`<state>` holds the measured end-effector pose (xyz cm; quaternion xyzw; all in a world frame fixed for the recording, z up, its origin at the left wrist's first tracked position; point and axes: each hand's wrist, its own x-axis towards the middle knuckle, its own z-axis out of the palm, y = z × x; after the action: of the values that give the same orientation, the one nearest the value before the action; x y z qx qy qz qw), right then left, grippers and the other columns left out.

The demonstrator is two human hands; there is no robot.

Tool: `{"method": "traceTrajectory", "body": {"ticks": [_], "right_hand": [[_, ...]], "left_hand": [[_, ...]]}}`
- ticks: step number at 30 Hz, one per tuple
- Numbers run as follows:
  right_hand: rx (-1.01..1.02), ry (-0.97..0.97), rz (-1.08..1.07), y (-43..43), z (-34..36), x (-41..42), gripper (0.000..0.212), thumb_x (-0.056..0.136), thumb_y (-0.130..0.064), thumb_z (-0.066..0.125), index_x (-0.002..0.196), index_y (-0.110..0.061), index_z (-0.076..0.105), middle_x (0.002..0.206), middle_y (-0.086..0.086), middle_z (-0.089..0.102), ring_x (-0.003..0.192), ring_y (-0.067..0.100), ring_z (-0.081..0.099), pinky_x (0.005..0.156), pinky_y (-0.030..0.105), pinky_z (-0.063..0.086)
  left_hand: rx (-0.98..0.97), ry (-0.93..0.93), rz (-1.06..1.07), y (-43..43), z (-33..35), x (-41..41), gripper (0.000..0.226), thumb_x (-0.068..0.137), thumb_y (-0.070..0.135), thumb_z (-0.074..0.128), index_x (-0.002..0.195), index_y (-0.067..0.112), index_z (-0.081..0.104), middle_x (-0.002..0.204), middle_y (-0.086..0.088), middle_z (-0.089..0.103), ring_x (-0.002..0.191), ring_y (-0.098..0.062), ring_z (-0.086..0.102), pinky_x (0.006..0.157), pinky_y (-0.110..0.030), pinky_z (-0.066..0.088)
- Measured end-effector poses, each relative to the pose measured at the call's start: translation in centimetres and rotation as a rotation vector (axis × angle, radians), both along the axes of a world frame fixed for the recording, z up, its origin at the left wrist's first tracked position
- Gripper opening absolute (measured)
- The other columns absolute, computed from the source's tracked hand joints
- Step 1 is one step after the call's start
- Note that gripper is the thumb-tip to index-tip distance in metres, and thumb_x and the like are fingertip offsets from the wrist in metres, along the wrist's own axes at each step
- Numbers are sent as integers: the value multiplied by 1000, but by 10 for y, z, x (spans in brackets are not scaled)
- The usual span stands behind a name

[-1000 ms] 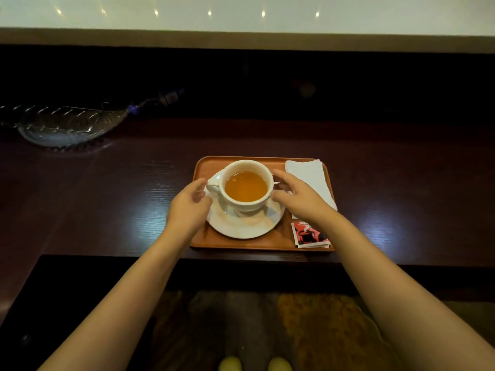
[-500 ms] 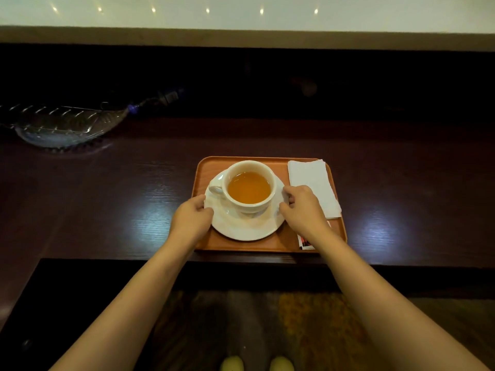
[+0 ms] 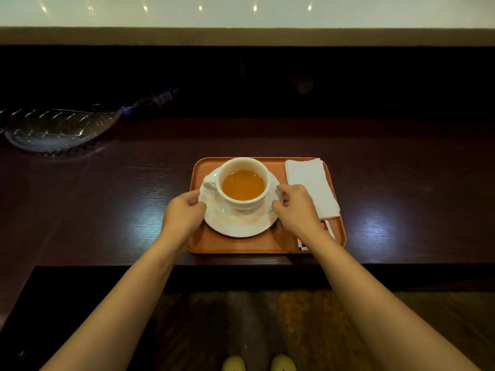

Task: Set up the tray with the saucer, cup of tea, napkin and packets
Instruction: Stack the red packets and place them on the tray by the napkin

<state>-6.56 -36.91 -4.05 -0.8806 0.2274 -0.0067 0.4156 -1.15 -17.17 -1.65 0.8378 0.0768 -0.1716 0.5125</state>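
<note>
Tray [image 3: 235, 243] on counter [image 3: 107, 210]. Saucer [image 3: 241, 223] w/ cup of tea [image 3: 242, 183] left-centre on tray; napkin [image 3: 312, 187] right side, packets [image 3: 325, 227] below it. My left hand [image 3: 184, 211] & right hand [image 3: 294, 207] curled, gripping saucer's rim.

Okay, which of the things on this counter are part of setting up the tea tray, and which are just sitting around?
Part of the job:
orange wooden tray
white round saucer
white cup of amber tea
white folded napkin
red and black packets

Just lying about:
clear glass dish
dark bottle lying behind it
</note>
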Motion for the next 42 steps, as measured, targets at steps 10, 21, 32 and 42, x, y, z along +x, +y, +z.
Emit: {"method": "traceTrajectory", "body": {"ticks": [10,21,32,42], "right_hand": [[-388,-118,101,-81,11,-22,38,87,-11,51,124,-14,53,128,8,56,118,27,40,98,39,34],[-573,-26,350,-110,-21,-27,49,84,-26,57,131,-16,46,141,6,45,134,25,28,113,45,15],[-480,-52,325,-111,-20,-24,48,88,-28,52,133,-17,42,142,4,41,136,23,23,113,45,14],[-406,-107,238,-85,-17,-86,31,87,-23,56,118,-20,58,116,1,60,105,17,40,87,32,30]], "left_hand": [[190,-625,-148,-43,32,-71,36,82,11,54,115,26,53,109,13,50,102,0,41,89,-16,32],[687,-671,-774,-165,-24,-41,34,84,12,54,118,13,51,125,-10,54,118,-27,43,103,-40,30],[572,-612,-756,-160,-24,-30,41,86,13,52,126,16,48,136,-8,49,127,-25,40,109,-39,28],[291,-339,-483,-132,-27,-90,48,88,12,52,133,23,38,133,-4,51,123,-19,44,100,-35,40]]}}
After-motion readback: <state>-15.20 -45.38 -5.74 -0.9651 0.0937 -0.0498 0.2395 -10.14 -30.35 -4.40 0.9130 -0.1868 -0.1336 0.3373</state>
